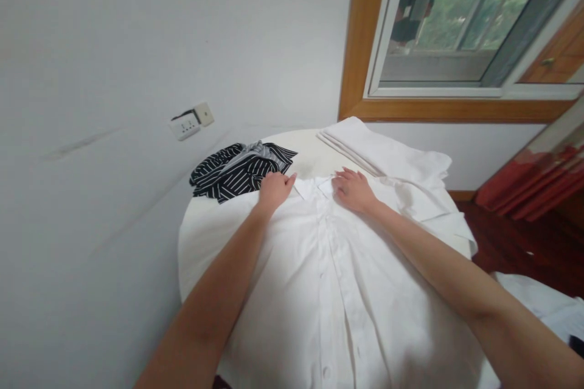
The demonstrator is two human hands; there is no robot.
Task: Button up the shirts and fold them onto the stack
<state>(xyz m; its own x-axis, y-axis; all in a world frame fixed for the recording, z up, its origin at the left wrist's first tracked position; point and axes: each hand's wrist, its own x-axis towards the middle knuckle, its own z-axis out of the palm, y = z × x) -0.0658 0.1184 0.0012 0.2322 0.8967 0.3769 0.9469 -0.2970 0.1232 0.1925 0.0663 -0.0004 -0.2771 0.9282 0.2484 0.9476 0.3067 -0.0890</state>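
Note:
A white button-up shirt (301, 292) lies front side up over a round white table (194, 237), its collar (325, 185) toward the wall and its button placket running down toward me. At the shoulder left of the collar, my left hand (276, 191) has its fingers curled over the cloth, thumb out toward the collar. On the other side, my right hand (353, 190) rests flat on the shirt beside the collar with its fingers spread. Just beyond my left hand is a crumpled black-and-white striped garment (246, 170).
Folded white cloth (387, 149) lies at the table's far right. The wall has a socket (186, 126) at left and a wood-framed window (360, 110) at right. A red curtain (524, 185) hangs on the right, above more white cloth (538, 298).

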